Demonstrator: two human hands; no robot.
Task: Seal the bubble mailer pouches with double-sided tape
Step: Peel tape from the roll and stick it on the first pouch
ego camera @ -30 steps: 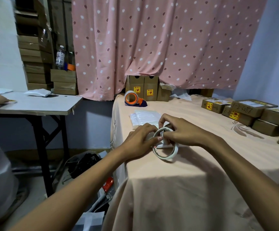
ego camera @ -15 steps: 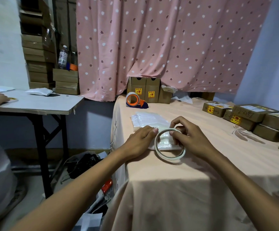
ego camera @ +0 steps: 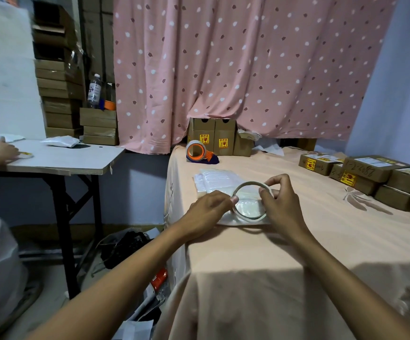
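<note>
Over the pouch (ego camera: 245, 209), both hands on tape roll (ego camera: 249, 184).

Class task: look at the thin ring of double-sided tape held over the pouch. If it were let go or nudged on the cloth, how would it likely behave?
The tape roll is a thin, nearly empty ring, so it is probably very light. Held tilted on edge by the right hand, it would likely flop flat onto the pouch rather than roll far. Its narrow band may flex if squeezed.

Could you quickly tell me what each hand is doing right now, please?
Left hand: pressed on the bubble mailer, fingertips at the tape roll.
Right hand: pinching the tape roll.
</note>
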